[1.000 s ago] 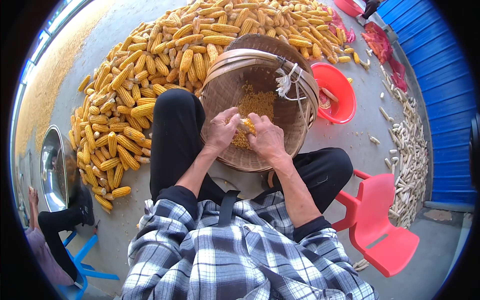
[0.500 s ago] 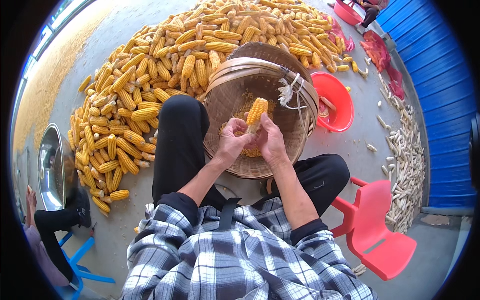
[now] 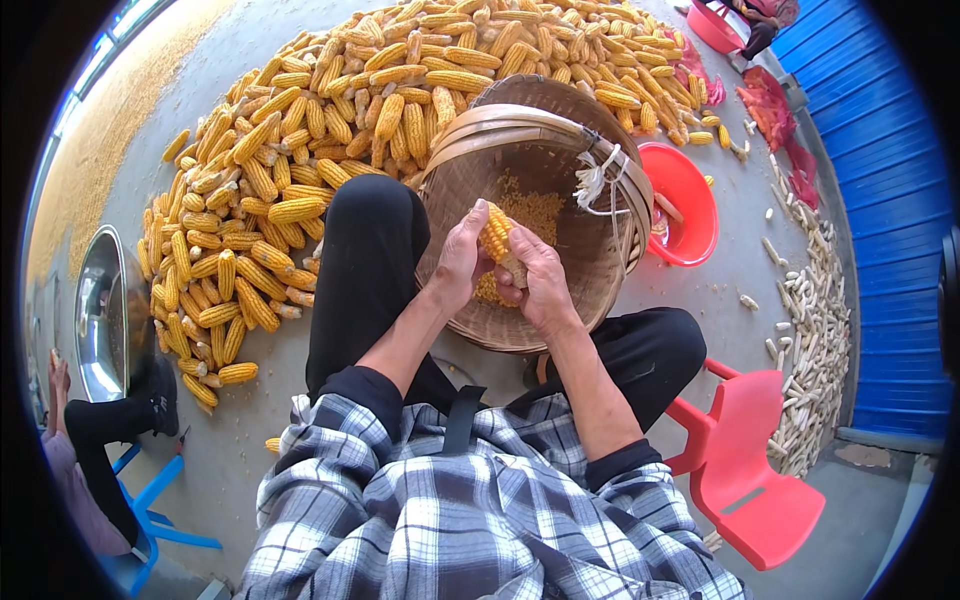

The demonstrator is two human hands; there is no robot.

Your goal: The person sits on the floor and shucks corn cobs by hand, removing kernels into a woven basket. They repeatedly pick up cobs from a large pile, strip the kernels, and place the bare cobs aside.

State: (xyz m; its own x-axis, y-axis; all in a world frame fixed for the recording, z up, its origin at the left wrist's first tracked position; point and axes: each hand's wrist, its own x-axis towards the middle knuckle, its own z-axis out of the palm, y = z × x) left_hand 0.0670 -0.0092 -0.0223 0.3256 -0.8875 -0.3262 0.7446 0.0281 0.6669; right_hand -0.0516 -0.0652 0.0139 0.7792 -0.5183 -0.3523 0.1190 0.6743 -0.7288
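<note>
Both my hands grip one yellow corn cob (image 3: 494,236), tilted over a woven bamboo basket (image 3: 470,180) between my knees. My left hand (image 3: 461,258) wraps the cob's left side, thumb near its upper tip. On the other side, my right hand (image 3: 538,272) closes round the lower end, where a pale patch without kernels shows. Loose corn kernels (image 3: 533,212) lie in the bottom of the basket. White cord is knotted on the basket's handle at the right.
A large heap of corn cobs (image 3: 270,200) spreads ahead and left. Right of the basket stand a red basin (image 3: 690,205), a red chair (image 3: 755,480) and a pile of stripped cobs (image 3: 815,340). At left are a metal basin (image 3: 101,310) and a seated person (image 3: 95,440).
The cob has tipped from upright toward the left, and my left hand has moved up along it. A bare patch now shows at its lower end. The view has shifted slightly.
</note>
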